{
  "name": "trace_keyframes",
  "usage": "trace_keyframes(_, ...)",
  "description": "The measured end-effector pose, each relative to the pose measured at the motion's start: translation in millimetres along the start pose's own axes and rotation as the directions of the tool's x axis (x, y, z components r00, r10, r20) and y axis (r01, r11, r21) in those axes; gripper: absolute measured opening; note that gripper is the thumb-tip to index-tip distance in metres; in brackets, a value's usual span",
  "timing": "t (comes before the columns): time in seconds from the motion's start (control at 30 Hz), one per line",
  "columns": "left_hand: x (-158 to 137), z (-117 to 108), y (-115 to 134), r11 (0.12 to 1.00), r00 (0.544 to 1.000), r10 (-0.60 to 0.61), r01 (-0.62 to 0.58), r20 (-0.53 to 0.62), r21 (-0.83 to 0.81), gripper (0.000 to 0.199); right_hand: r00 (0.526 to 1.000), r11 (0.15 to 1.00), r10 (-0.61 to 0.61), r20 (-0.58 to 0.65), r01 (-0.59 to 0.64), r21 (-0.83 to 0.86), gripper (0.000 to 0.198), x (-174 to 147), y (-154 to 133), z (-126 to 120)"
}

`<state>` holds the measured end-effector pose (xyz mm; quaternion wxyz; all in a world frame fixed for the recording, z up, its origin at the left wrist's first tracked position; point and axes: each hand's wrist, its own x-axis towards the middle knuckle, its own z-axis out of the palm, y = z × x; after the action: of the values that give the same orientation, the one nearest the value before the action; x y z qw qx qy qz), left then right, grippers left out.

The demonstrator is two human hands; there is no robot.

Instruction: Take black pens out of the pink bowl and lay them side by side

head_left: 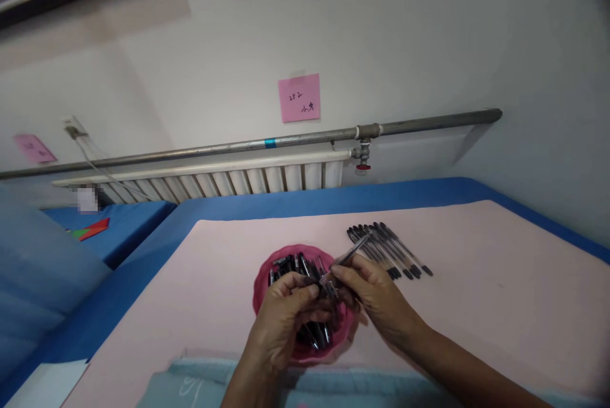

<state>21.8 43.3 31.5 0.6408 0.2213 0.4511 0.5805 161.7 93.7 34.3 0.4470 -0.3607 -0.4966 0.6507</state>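
Presently, the right hand (366,290) pinches a pen (344,260) over the pink bowl (263,278), its long axis running from the fingers up and right toward the pen row (388,249). The left hand (286,316), fingers curled, meets its lower end and lies nearer the bowl.

Slim clear pen (347,257) tilted above pink bowl (267,274) of pens

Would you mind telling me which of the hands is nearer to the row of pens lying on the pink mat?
Right. The right hand sits just beside the row of pens; the left hand is farther away, over the red bowl.
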Motion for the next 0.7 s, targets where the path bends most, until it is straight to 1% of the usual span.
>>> trace_keyframes(0.13, 0.7, 0.5, 0.6, 1.0, 1.0, -0.014, 0.014, 0.004, -0.011, 0.027, 0.999, 0.999, 0.007, 0.031, -0.008, 0.038, 0.021, 0.0, -0.2, -0.6)
trace_keyframes(0.3, 0.2, 0.9, 0.2, 1.0, 1.0, 0.011, -0.011, -0.002, 0.01, 0.025, 1.0, 1.0, 0.001, 0.002, -0.001, -0.013, 0.02, -0.1, 2.4, -1.0)
trace_keyframes(0.43, -1.2, 1.0, 0.5, 1.0, 1.0, -0.01, 0.01, 0.011, -0.007, 0.025, 0.999, 0.999, 0.011, 0.035, -0.012, 0.03, 0.019, -1.6, 3.3, 0.2)
trace_keyframes(0.6, -1.1, 1.8, 1.0, 1.0, 1.0, -0.008, 0.007, 0.015, 0.02, 0.025, 1.0, 1.0, 0.022, -0.006, -0.022, -0.004, 0.02, -2.2, 3.4, 0.5)
trace_keyframes(0.7, -0.2, 1.0, 0.1, 1.0, 1.0, -0.026, 0.026, 0.014, 0.009, 0.025, 0.999, 0.999, 0.026, 0.044, -0.028, 0.038, 0.018, -1.6, 4.1, -0.3)
